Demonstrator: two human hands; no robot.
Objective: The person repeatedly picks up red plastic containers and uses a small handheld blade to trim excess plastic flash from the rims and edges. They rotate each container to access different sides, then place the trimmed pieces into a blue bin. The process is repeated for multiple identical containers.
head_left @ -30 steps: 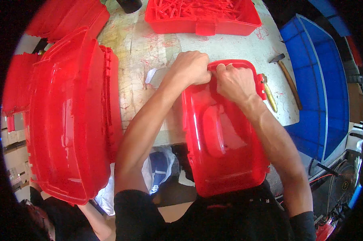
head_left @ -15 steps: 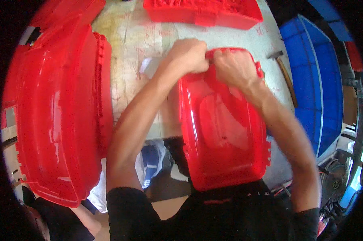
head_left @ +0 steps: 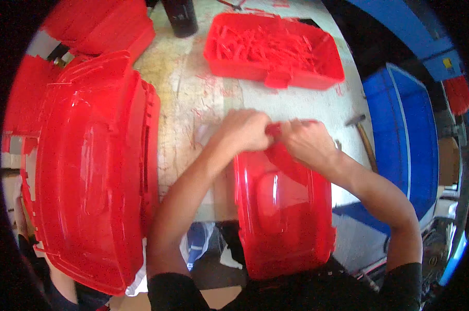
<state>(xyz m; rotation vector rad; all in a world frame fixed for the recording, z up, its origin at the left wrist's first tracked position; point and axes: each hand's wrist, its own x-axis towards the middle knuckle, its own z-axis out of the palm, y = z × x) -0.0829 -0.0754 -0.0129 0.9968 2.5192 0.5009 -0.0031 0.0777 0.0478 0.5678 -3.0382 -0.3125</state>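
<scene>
A glossy, translucent red plastic shell point(head_left: 289, 228), long and tray-like with rounded corners, lies lengthwise in front of me, its near end close to my body. My left hand point(head_left: 247, 129) is closed at the shell's far end, fingertips hidden. Beside it, my right hand point(head_left: 308, 142) is also closed, wrapped over the far rim. A bit of red plastic shows between the two fists. Stacked at my left are several similar red shells point(head_left: 89, 171).
Beyond my hands stands a red bin point(head_left: 245, 70) with shredded red strips. A hammer point(head_left: 366, 140) lies right, beside a blue crate point(head_left: 418, 135). At the back is a black cylinder point(head_left: 180, 18). Another person's arm point(head_left: 62, 282) shows at lower left.
My view has tipped up, so the whole scene sits lower and the bin and black cylinder show more. Both fists are still at the shell's far end.
</scene>
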